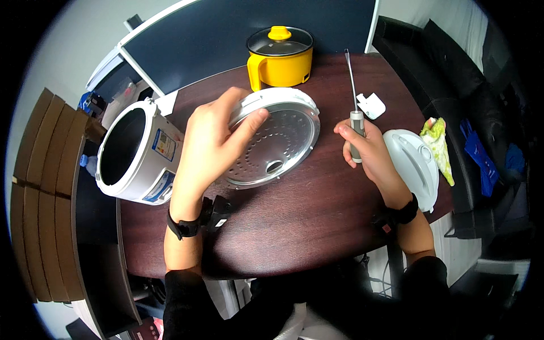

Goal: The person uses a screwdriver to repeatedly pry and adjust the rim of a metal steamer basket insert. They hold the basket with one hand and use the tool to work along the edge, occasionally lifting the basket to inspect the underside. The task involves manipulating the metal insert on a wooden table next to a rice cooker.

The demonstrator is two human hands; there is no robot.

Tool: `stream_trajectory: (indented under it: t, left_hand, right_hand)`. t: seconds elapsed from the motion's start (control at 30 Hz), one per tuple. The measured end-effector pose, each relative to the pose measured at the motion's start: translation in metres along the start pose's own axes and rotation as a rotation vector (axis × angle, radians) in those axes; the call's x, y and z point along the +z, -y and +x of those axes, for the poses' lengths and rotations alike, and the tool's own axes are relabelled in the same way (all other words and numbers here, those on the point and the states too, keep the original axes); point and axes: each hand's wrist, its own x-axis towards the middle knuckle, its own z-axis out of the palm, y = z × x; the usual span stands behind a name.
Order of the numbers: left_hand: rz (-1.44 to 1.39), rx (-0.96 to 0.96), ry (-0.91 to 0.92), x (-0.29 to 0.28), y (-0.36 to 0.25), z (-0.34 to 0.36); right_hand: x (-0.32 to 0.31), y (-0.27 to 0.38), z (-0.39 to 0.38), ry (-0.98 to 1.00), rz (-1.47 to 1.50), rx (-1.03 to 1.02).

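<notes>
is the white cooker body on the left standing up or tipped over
Tipped over. The cooker body lies on its side at the table edge, its round opening facing sideways toward the camera.

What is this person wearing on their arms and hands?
Both hands, the left hand and the right hand, are bare, without gloves. Each wrist carries a black strap: the left wrist strap bears a small black boxy device, as does the right wrist strap. Black sleeves are pushed up the forearms.

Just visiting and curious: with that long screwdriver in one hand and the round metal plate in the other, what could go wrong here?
The screwdriver in the right hand has a long thin shaft; a slip might jab the left hand steadying the metal plate. The plate looks tilted, so it could slide and scratch the table. The white pot lies on its side by the edge and might roll off.
</notes>
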Motion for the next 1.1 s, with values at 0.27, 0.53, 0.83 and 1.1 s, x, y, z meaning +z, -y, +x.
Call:
stream_trajectory:
  t: [0.27,0.53,0.83,1.1]
  left_hand:
    - [-0.377,-0.086,-0.089,0.020,0.006,0.002]
    - [-0.357,-0.126,0.045,0.036,0.029,0.006]
    - [-0.294,-0.133,0.108,0.034,0.025,0.005]
    - [-0.274,0.007,0.147,0.025,0.000,0.009]
  right_hand:
    - [-0.012,-0.007,0.003,0.023,0.058,-0.065]
    - [-0.018,-0.006,0.002,-0.116,-0.014,-0.155]
    - [-0.016,-0.002,-0.004,-0.181,-0.103,-0.211]
    - [-0.013,0.004,-0.009,-0.184,-0.195,-0.296]
